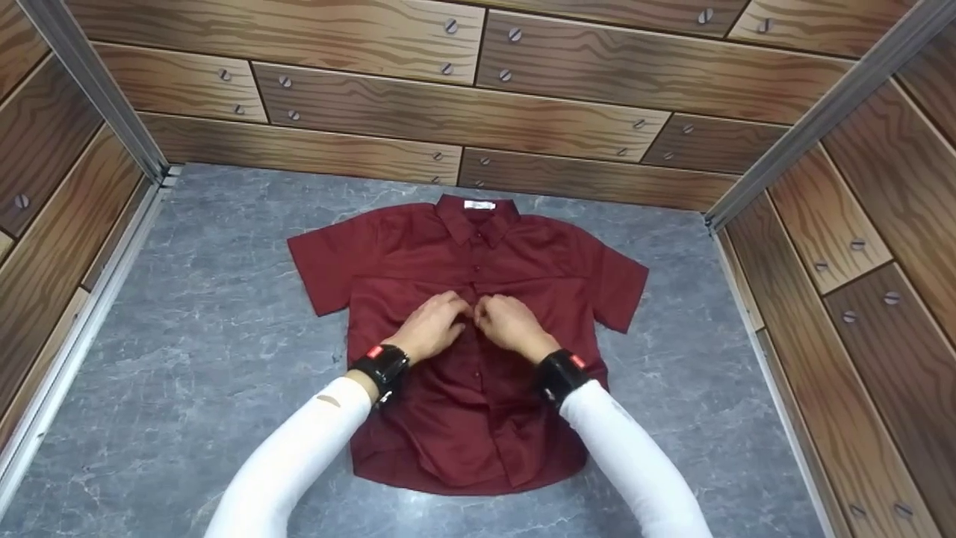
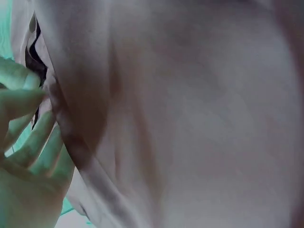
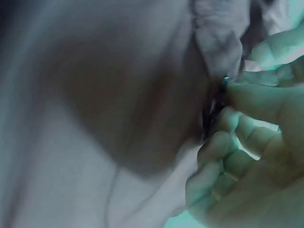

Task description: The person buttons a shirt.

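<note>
A dark red short-sleeved shirt (image 1: 418,246) lies front up and spread out, its collar (image 1: 493,224) at the far end. Both hands meet at the middle of its chest, over the button placket (image 1: 480,403). With thumb and fingers, my left hand (image 1: 433,325) pinches the placket edge; the left wrist view shows its fingertips (image 2: 45,118) along the fabric edge. Opposite it, my right hand (image 1: 511,321) grips the placket cloth between curled fingers and thumb. A small shiny spot, likely a button (image 3: 226,79), shows beside those fingers. Fingertips partly hide the pinched cloth.
The shirt lies on a grey marbled surface (image 1: 224,351). Wood-patterned panels (image 1: 373,97) stand at the back and on both sides, with metal corner posts (image 1: 806,119) between them. A white label (image 1: 479,205) sits inside the collar. Each wrist wears a black band (image 1: 382,368).
</note>
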The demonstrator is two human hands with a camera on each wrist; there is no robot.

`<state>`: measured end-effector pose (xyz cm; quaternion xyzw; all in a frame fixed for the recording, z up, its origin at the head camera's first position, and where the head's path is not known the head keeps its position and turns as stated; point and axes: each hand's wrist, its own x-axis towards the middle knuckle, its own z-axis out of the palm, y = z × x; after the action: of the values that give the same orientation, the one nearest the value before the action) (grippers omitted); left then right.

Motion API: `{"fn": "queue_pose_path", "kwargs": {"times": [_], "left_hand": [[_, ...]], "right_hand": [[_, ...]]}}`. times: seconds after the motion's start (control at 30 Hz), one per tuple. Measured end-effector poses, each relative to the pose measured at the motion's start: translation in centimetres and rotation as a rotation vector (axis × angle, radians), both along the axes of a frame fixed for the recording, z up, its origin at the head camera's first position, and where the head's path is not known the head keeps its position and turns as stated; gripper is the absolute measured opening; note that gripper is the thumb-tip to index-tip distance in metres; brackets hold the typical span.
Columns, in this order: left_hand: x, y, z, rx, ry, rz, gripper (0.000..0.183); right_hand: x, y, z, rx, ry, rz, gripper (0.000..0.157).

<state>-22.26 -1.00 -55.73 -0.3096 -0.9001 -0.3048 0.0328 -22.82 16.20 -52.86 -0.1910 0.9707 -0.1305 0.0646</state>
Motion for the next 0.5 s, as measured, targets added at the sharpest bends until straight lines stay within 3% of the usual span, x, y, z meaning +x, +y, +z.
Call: {"fn": "queue_pose_path", "kwargs": {"times": [0.17, 0.3, 0.5], "left_hand": [[-0.7, 0.8, -0.3, 0.147, -0.07, 0.078, 0.021], [-1.0, 1.1, -0.6, 0.182, -0.114, 0.101, 0.023], [-1.2, 1.4, -1.0, 0.192, -0.087, 0.165, 0.016]], "right_hand": [[-0.8, 1.0, 0.1, -0.265, -0.207, -0.086, 0.006], [-1.0, 1.5, 0.0, -0.36, -0.291, -0.108, 0.009], [-1.2, 1.9, -0.4, -0.504, -0.393, -0.102, 0.013]]}}
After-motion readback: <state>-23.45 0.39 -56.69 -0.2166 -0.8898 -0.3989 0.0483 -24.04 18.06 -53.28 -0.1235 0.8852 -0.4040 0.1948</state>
